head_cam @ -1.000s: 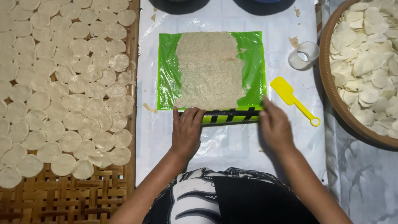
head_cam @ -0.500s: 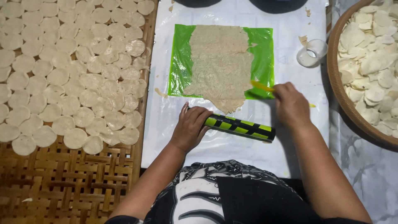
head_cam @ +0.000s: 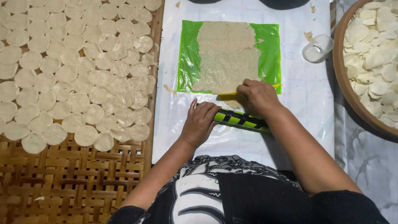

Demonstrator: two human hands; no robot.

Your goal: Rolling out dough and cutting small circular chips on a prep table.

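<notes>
1. left hand (head_cam: pixel 202 122) sits on the near-left end of the black and green rolling pin (head_cam: pixel 240 120), fingers curled over it, a closed grip that pins the roller to the white plastic sheet (head_cam: pixel 306 103) so it cannot roll off.
2. the pin lies crosswise, just near of the green sheet (head_cam: pixel 270 49), tilted a little down to the right; parked close by, i'd say, to stay within easy reach.
3. right hand (head_cam: pixel 258 96) is at the near edge of the green sheet, fingers drawn tight around a yellow scraper (head_cam: pixel 227 93); only its thin yellow edge shows, so how much of it is in the hand i cannot tell.
4. that edge lies flat against the near rim of the flattened dough (head_cam: pixel 226 56), low and level, which looks suited to getting under or trimming the ragged border.
5. the dough covers the middle of the green sheet, which keeps it off the white plastic beneath.
6. far right, a small white cup (head_cam: pixel 317 48) lies tipped on its side, well clear of both hands.
7. left, round dough discs (head_cam: pixel 70 66) lie spread over a woven bamboo tray (head_cam: pixel 74 182), barely overlapping, probably for air.
8. right, a round basket (head_cam: pixel 344 79) holds a heap of pale pieces.
</notes>
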